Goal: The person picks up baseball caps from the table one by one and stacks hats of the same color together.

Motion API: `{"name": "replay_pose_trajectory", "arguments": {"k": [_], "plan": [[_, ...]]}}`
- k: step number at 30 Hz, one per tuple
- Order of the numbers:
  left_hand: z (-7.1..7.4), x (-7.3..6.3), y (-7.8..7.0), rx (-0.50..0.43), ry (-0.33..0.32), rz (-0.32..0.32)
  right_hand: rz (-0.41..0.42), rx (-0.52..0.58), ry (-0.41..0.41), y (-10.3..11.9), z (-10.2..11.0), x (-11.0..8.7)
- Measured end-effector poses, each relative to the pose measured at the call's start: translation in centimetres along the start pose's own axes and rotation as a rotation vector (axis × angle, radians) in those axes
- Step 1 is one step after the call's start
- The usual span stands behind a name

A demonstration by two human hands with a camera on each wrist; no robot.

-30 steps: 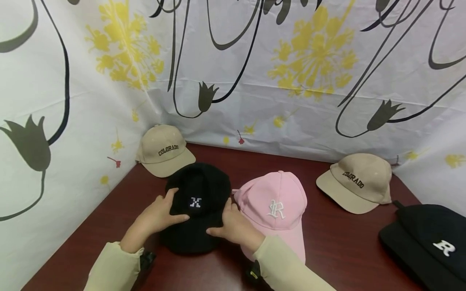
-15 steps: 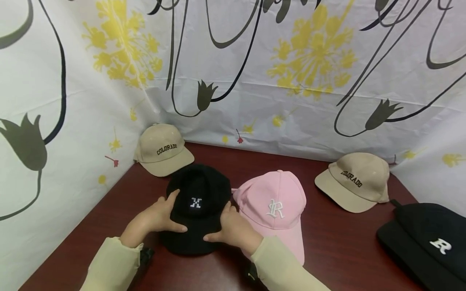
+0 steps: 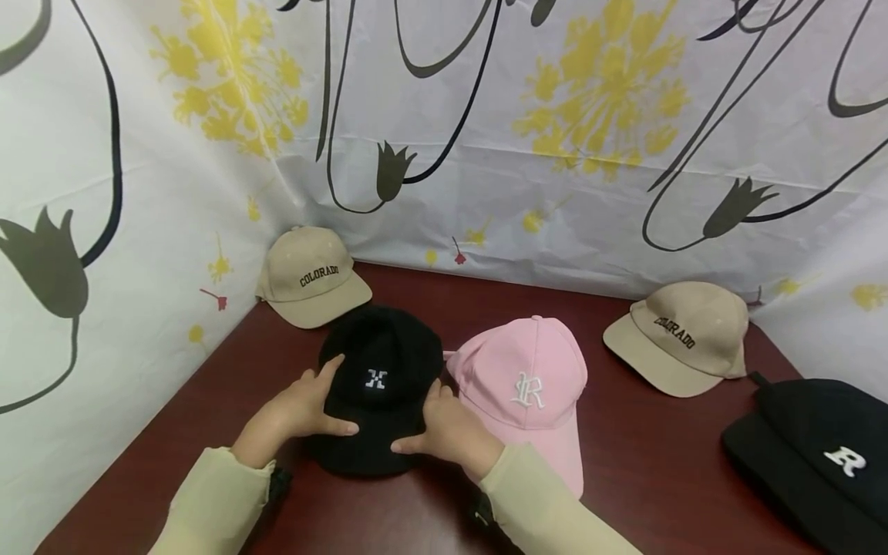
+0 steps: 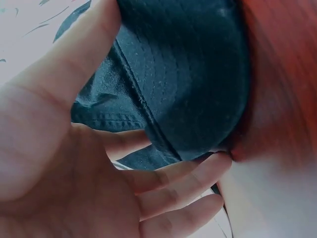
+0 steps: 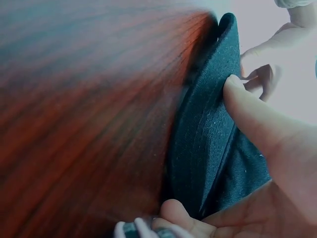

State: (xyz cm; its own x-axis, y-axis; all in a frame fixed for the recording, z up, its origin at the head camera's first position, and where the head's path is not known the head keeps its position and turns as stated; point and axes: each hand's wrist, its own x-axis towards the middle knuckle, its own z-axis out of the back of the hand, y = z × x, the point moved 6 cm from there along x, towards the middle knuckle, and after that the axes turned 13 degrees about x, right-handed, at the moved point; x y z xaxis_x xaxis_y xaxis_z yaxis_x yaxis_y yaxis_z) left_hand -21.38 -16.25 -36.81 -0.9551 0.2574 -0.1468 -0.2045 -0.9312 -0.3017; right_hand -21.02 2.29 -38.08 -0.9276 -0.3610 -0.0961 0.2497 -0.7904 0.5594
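A black baseball cap [image 3: 395, 347] with a small white emblem lies on the table, brim towards me. My left hand [image 3: 298, 408] grips its left side and my right hand [image 3: 454, 428] its right side. Both thumbs lie on top of the brim, tips pointing at each other with a gap between. In the left wrist view, fingers pass beneath the edge of the cap [image 4: 193, 64]. The right wrist view has the thumb on the brim [image 5: 208, 119] and fingertips at its lower edge. The head view hides most fingers.
Close beside my right hand lies a pink cap [image 3: 548, 362], partly behind the forearm. Beige caps stand at the back left [image 3: 312, 266] and back right [image 3: 687, 331]. Another black cap [image 3: 812, 439] sits at the right of the dark red table [image 3: 666, 478]. Patterned cloth [image 3: 472, 116] encloses the back and sides.
Both hands stay on the black cap. The left thumb has slid slightly down towards the brim's front. The head view has shifted a little; the other caps lie as before.
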Motion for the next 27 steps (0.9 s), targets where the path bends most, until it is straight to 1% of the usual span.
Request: {"name": "replay_pose_trajectory", "arguments": {"k": [5,9,11,14,16,18,20,25,27], "plan": [[0.1,-0.3,0.0,-0.007,-0.024,-0.008,0.005,0.017,0.006,0.1,0.1,0.1],[0.3,-0.7,-0.3,0.016,-0.073,-0.019,0.023,0.023,0.009,0.1,0.2,-0.1],[0.7,-0.9,-0.7,0.03,-0.126,-0.019,0.045,0.046,0.002,0.1,0.4,-0.2],[1.5,-1.1,-1.4,0.043,-0.24,-0.024,0.079,0.073,-0.021,0.1,0.9,-0.4],[2.1,-1.2,-2.1,0.053,-0.315,-0.042,0.104,0.094,-0.044,0.1,1.3,-0.6],[2.5,-1.3,-2.8,0.06,-0.361,-0.064,0.121,0.112,-0.062,0.0,1.7,-0.7],[2.6,-1.3,-3.5,0.064,-0.378,-0.084,0.149,0.144,-0.078,-0.1,2.1,-0.9],[2.5,-1.2,-4.9,0.057,-0.381,-0.123,0.207,0.215,-0.122,-0.3,3.1,-1.3],[2.4,-1.1,-5.4,0.053,-0.388,-0.133,0.217,0.238,-0.14,-0.5,3.5,-1.4]]}}
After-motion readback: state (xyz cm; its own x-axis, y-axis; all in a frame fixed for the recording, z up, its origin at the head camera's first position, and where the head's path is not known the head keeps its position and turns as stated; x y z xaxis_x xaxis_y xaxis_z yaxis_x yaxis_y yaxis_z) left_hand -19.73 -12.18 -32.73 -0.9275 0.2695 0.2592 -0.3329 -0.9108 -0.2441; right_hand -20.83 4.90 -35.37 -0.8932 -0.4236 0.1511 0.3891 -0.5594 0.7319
